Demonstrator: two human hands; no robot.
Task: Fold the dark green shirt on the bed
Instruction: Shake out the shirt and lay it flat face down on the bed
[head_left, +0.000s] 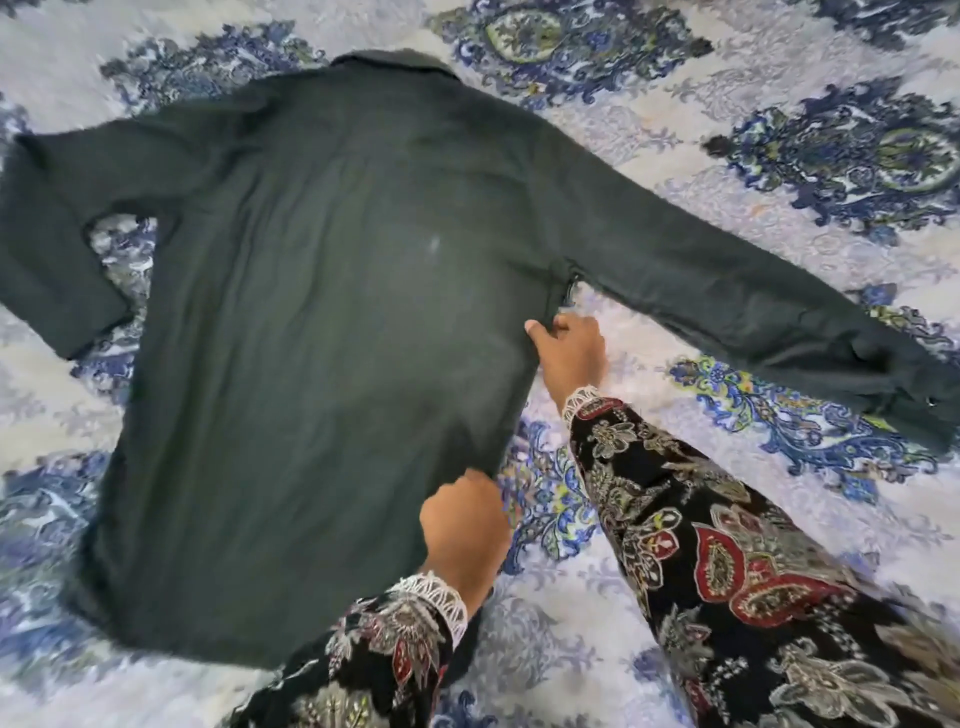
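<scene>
lying spread flat and back-up on the bed (675, 130), the dark green shirt (311, 291) had both sleeves thrown wide and its collar at the far side. the right hand (569, 353) pinched the side seam just below the armpit, fingers (563, 325) closed on the cloth, while the left hand (465, 525) gripped the same edge nearer the hem, fist shut on it. the fabric looked soft, light and limp — it would sag and crease wherever unsupported, so that seam and the shoulder seemed the sensible places to hold for folding the side inward.
</scene>
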